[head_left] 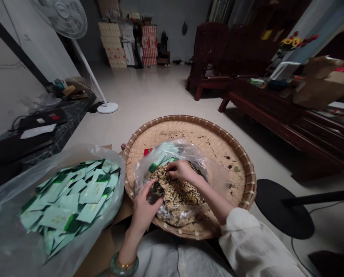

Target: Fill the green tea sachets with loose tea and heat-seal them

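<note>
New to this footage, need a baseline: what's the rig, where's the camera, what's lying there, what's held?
No machine here: a person works bare-handed, and the single picture comes from a camera worn on their head, looking forward and down. On the round woven tray sits a clear bag of dried mix. The left hand holds what looks like a small dark packet; the right hand reaches into the mix. Green packets fill another bag at left.
</note>
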{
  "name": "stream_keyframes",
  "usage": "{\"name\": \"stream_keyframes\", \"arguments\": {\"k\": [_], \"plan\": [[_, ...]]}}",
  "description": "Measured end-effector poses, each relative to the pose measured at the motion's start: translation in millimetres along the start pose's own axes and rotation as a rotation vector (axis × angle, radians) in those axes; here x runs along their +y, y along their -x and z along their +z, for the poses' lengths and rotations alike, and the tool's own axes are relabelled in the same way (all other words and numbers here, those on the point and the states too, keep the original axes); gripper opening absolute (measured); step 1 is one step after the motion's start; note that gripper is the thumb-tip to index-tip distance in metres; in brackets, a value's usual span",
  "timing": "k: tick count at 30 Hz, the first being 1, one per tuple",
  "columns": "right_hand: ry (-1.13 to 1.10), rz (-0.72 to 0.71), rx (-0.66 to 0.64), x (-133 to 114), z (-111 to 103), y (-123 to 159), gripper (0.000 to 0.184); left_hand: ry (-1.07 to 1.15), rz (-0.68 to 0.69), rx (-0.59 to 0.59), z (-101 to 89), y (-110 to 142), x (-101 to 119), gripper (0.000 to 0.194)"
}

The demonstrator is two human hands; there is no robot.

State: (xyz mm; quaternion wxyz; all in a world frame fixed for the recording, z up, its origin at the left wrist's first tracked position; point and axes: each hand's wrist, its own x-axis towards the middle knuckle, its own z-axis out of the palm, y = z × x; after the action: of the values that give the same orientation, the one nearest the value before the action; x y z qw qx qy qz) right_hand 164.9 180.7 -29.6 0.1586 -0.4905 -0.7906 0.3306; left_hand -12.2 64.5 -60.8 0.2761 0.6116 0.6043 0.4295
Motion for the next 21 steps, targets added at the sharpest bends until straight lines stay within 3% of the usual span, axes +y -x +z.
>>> {"name": "stream_keyframes", "arguments": {"k": [5, 9, 12, 16, 21], "plan": [[-0.487, 0.147, 0.056, -8.2, -31.4, 32.8, 0.018, -0.007, 0.048, 0.001, 6.0, -5.1, 8.4, 0.048], [-0.583, 0.122, 0.07, -28.7, -41.2, 52.0, 0.019, -0.001, 0.08, 0.004, 9.1, -7.2, 9.4, 0.048], [-0.416, 0.027, 0.053, -46.9, -42.4, 58.9, 0.015, -0.022, 0.09, 0.02, 9.5, -6.6, 8.4, 0.048], [0.024, -0.121, -0.001, -65.8, -41.9, 63.0, 0.02, -0.06, 0.109, 0.039, 9.2, -5.1, 9.5, 0.049], [0.49, -0.061, -0.093, -91.0, -40.8, 68.6, 0.024, -0.126, 0.167, 0.057, 13.6, -4.4, 14.5, 0.047]]}}
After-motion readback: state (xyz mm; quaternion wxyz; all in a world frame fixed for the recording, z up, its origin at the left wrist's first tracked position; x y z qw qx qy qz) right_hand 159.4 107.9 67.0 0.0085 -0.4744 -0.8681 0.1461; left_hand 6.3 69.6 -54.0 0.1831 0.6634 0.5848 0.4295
